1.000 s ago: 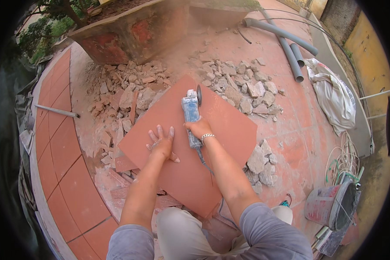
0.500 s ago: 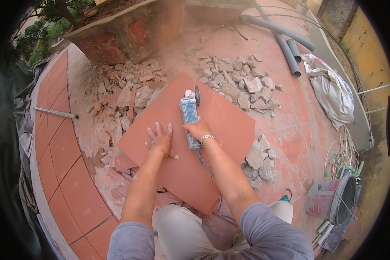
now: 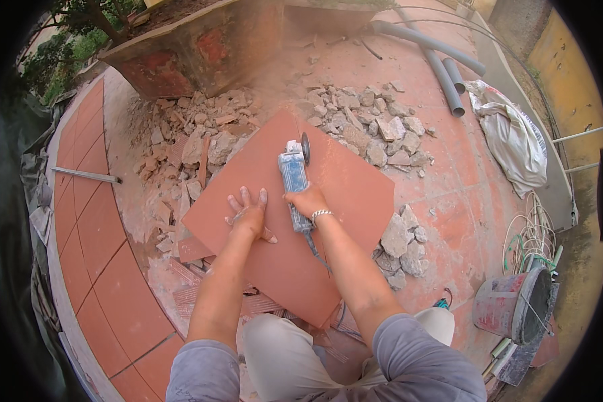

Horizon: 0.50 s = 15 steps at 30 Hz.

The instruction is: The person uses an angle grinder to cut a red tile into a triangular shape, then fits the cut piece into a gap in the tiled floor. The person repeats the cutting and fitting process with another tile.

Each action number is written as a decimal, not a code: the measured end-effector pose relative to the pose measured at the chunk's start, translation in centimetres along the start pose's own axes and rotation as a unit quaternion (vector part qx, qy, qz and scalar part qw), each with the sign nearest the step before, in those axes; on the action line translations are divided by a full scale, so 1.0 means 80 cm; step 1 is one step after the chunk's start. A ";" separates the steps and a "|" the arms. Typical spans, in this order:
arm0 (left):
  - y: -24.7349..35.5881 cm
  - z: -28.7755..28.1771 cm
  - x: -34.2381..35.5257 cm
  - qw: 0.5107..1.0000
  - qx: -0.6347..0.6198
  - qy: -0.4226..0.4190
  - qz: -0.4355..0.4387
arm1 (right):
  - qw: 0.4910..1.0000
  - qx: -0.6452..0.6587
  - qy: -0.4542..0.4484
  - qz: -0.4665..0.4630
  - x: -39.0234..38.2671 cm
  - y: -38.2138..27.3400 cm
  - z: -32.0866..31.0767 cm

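A large square terracotta tile (image 3: 288, 268) lies cornerwise in front of my knees, resting over rubble and broken tile pieces. My left hand (image 3: 249, 218) is spread flat on its surface, left of the middle, holding nothing. My right hand (image 3: 306, 201), with a chain bracelet at the wrist, is wrapped round the body of a blue angle grinder (image 3: 293, 173). The grinder's dark disc (image 3: 305, 147) stands on edge at its far right side, close to the tile's far part. From the grinder's near end a cord runs back under my right forearm.
Broken concrete chunks (image 3: 375, 120) surround the tile. Beyond them stand a weathered planter (image 3: 201, 53) and grey pipes (image 3: 442, 77). To the right are a white sack (image 3: 509, 137) and a dirty bucket (image 3: 499, 305). Laid tiles (image 3: 124, 295) run along the left, with a metal bar (image 3: 87, 175) across them.
Both hands, the angle grinder and the tile look almost unmoved. Dust near the planter has shifted slightly.
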State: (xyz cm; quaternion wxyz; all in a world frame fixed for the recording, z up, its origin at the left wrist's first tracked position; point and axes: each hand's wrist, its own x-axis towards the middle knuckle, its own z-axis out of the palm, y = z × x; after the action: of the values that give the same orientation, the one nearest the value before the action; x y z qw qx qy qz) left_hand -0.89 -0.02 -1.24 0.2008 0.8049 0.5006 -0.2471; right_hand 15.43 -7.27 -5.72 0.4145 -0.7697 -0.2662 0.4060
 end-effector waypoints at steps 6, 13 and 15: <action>0.000 0.000 -0.002 1.000 0.001 0.005 -0.001 | 1.000 0.002 0.008 -0.004 -0.018 0.005 0.001; 0.000 0.002 0.001 1.000 0.023 0.006 -0.005 | 1.000 0.021 -0.012 0.002 -0.029 0.006 -0.002; 0.000 0.003 0.002 1.000 0.027 0.002 -0.005 | 1.000 0.014 -0.010 0.001 -0.033 0.006 -0.002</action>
State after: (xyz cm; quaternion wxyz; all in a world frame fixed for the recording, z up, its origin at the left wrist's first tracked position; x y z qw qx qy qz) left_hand -0.90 -0.02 -1.55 0.1765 0.8079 0.4987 -0.2598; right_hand 14.24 -9.54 -5.02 0.4222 -0.7598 -0.2636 0.4184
